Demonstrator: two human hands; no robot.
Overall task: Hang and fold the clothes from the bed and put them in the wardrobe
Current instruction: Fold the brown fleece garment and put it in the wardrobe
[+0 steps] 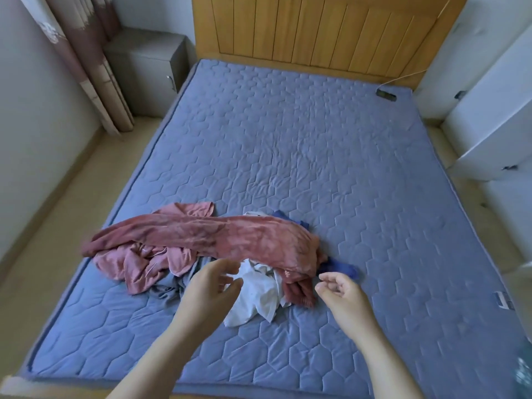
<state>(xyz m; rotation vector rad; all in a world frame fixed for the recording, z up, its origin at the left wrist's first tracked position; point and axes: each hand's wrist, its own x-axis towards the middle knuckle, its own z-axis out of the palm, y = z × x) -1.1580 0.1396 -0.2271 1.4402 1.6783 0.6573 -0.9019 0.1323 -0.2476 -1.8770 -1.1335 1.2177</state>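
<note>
A heap of clothes lies on the near half of the blue quilted bed (288, 139). A long dusty-red garment (201, 234) stretches across the top of the heap. Under it are a pink piece (138, 266), a white garment (259, 292), a grey piece (172, 286) and a dark blue piece (342, 269). My left hand (210, 286) hovers just above the white and grey cloth with fingers loosely curled and holds nothing. My right hand (342, 292) hangs near the red garment's right end, beside the blue piece, fingers loosely bent and empty.
A wooden headboard (316, 30) stands at the far end. A grey nightstand (149, 61) and a curtain (86, 53) are at the far left. White furniture (495, 125) lines the right side. A dark small device (385, 95) with a cable lies near the headboard.
</note>
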